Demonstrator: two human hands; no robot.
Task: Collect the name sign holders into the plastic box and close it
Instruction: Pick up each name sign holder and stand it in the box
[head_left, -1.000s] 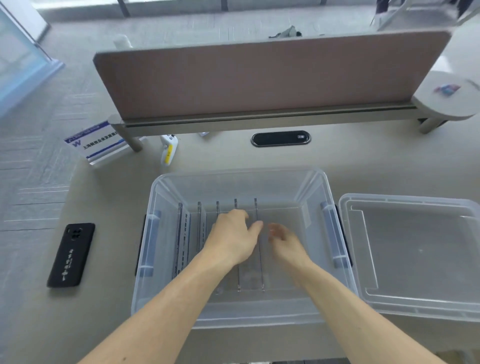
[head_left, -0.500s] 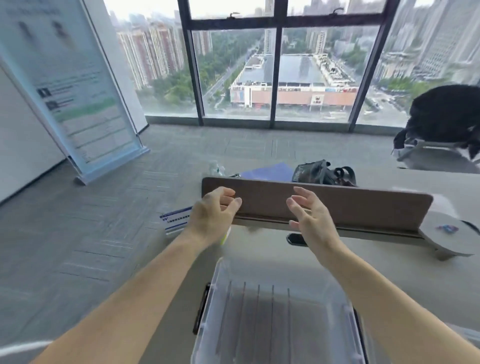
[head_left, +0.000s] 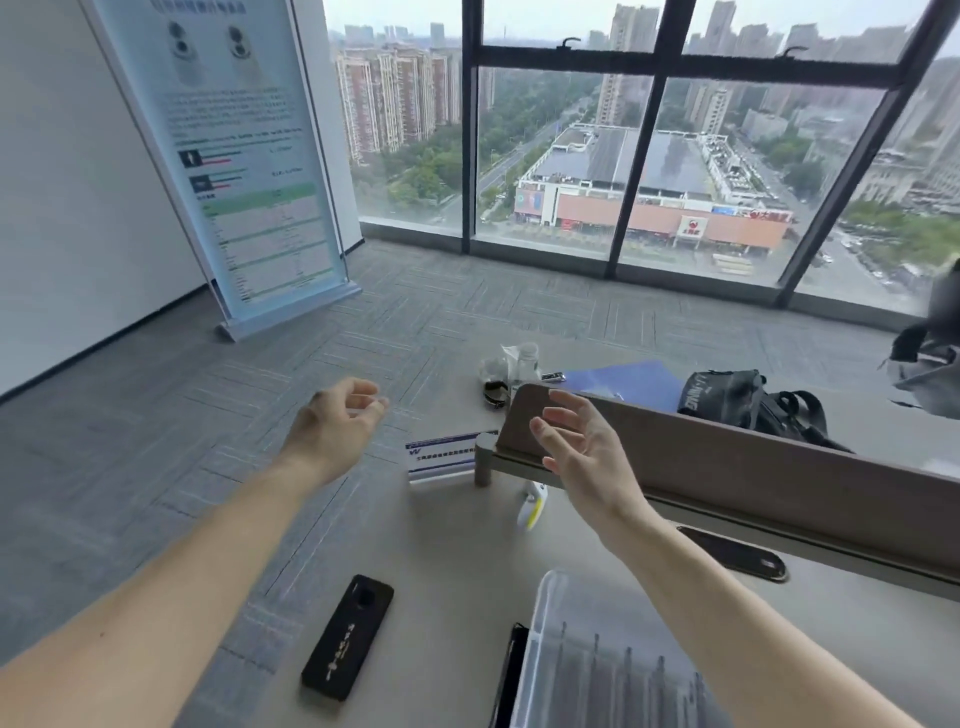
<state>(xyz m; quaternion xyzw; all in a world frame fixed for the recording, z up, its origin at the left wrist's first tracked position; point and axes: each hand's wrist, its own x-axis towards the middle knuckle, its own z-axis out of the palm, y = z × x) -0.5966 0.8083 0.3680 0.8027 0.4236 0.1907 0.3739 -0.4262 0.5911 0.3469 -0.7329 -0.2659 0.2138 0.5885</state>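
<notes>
Both empty grips, left hand (head_left: 337, 426) loosely curled and right hand (head_left: 582, 447) spread, are raised; the blue-and-white clear acrylic sign holder (head_left: 447, 457) could be toppled if reached hastily.

A single head-worn wide-angle camera looks forward and only slightly down from close above the pale grey desk (head_left: 457, 561), facing the brown divider panel (head_left: 727, 457) and the tall dark-framed windows (head_left: 639, 156), so the clear plastic box (head_left: 587, 654) sits cropped at the bottom edge.
</notes>
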